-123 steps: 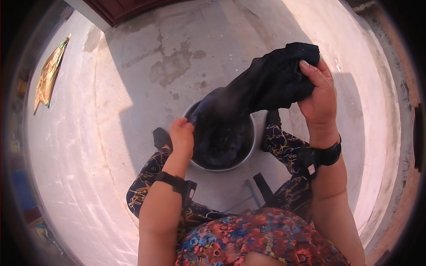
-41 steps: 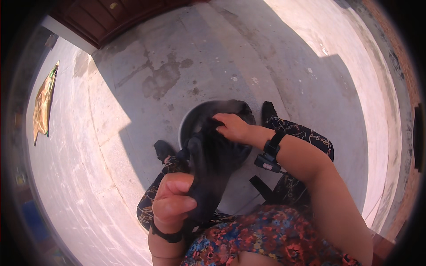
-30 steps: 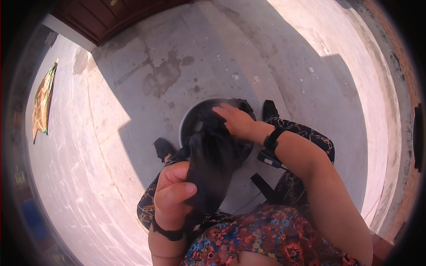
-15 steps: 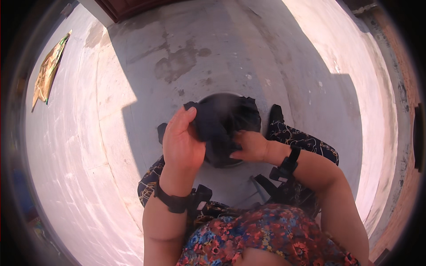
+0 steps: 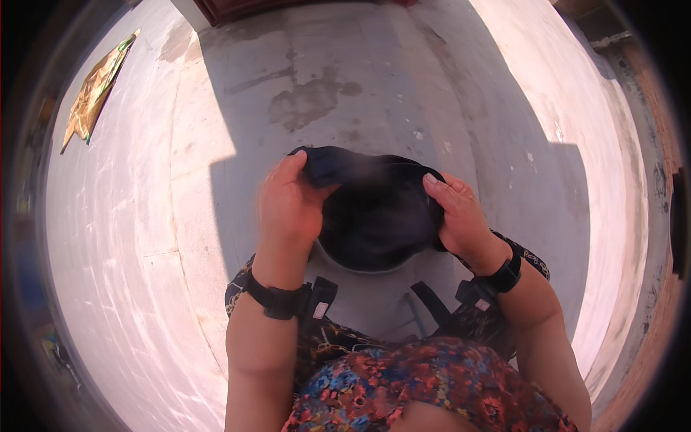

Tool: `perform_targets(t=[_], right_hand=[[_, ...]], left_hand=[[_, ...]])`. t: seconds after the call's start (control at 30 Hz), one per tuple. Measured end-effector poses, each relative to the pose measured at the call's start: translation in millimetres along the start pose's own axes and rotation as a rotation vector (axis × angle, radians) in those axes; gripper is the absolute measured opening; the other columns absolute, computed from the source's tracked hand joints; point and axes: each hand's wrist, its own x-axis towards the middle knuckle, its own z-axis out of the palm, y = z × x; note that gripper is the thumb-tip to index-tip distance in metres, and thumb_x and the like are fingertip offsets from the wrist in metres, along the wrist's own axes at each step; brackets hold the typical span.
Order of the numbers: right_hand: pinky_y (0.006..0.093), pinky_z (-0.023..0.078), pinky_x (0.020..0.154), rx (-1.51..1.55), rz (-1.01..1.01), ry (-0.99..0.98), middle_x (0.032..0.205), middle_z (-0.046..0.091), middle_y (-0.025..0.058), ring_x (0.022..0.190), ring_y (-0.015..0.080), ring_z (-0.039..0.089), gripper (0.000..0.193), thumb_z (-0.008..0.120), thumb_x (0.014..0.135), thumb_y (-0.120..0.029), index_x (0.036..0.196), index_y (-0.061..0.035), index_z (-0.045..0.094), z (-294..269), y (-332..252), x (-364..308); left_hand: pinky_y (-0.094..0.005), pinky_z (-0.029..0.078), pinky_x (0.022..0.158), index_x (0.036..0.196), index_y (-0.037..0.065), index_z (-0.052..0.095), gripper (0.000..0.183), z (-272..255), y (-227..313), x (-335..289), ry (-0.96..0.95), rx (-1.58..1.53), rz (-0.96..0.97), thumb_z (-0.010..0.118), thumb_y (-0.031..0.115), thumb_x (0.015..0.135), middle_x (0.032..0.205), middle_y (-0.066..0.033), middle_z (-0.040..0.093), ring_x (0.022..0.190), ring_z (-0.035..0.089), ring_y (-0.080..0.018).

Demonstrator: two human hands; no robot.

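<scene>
A dark navy cloth (image 5: 335, 165) is stretched between my two hands, blurred in its middle. My left hand (image 5: 289, 205) pinches its left end, thumb on top. On the other side my right hand (image 5: 461, 212) grips the cloth's right edge between thumb and fingers. Directly beneath is a round basin (image 5: 358, 270), with only a pale strip of its near rim showing. Its inside looks black, and I cannot tell cloth from contents there.
Concrete floor (image 5: 317, 43) surrounds me, part shade and part bright sun, with a damp stain (image 5: 306, 101) beyond the basin. A crumpled gold-coloured bag (image 5: 101, 90) lies far left. A dark red door base (image 5: 266, 9) stands at the far edge.
My right hand has moved right and away from me, from the basin's middle to the cloth's right edge. The cloth has gone from bunched to spread wide. My left hand keeps its hold.
</scene>
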Motion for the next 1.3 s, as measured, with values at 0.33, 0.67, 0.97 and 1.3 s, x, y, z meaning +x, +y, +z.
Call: perform_targets(t=[0.33, 0.67, 0.97, 1.3], right_hand=[[0.0193, 0.042, 0.063, -0.230, -0.010, -0.020, 0.079, 0.055, -0.0066, 0.072, 0.0014, 0.046, 0.024, 0.052, 0.097, -0.019, 0.086, 0.0010, 0.059, 7.2, -16.7, 0.1], [0.0201, 0.042, 0.067, -0.159, 0.051, -0.266, 0.080, 0.057, -0.0054, 0.074, 0.0027, 0.049, 0.022, 0.054, 0.095, -0.019, 0.087, 0.0007, 0.062, 10.7, -41.7, -10.8], [0.0229, 0.047, 0.069, 0.146, -0.011, -0.037, 0.087, 0.063, -0.0002, 0.076, 0.0069, 0.056, 0.024, 0.053, 0.096, -0.020, 0.095, 0.0012, 0.064, -7.4, -48.0, 17.1], [0.0373, 0.047, 0.067, -1.140, -0.851, 0.312, 0.086, 0.060, 0.0130, 0.076, 0.0311, 0.059, 0.026, 0.067, 0.078, -0.020, 0.093, -0.0015, 0.058, -35.3, -20.9, 33.4]], left_hand=[[-0.0460, 0.050, 0.087, 0.104, -0.003, 0.058, 0.029, -2.6, 1.8, -5.6, 0.063, 0.202, 0.016, 0.048, 0.023, 0.093, 0.104, -0.0159, 0.064, 0.090, 0.064, -0.0340], [-0.0348, 0.039, 0.100, 0.131, -0.005, 0.041, 0.061, -8.3, -42.3, -13.8, -0.121, 1.320, 0.294, 0.053, -0.005, 0.072, 0.123, -0.0197, 0.055, 0.119, 0.051, -0.0327], [-0.0231, 0.042, 0.064, 0.088, 0.001, 0.063, 0.020, 2.0, -43.2, -5.6, -0.007, 0.850, -0.171, 0.053, 0.018, 0.091, 0.078, 0.0021, 0.061, 0.071, 0.054, -0.0101], [-0.0259, 0.045, 0.071, 0.090, -0.001, 0.063, 0.026, 17.6, -44.3, -11.6, 0.031, 0.344, 0.041, 0.048, 0.019, 0.097, 0.085, -0.0041, 0.063, 0.077, 0.057, -0.0124]])
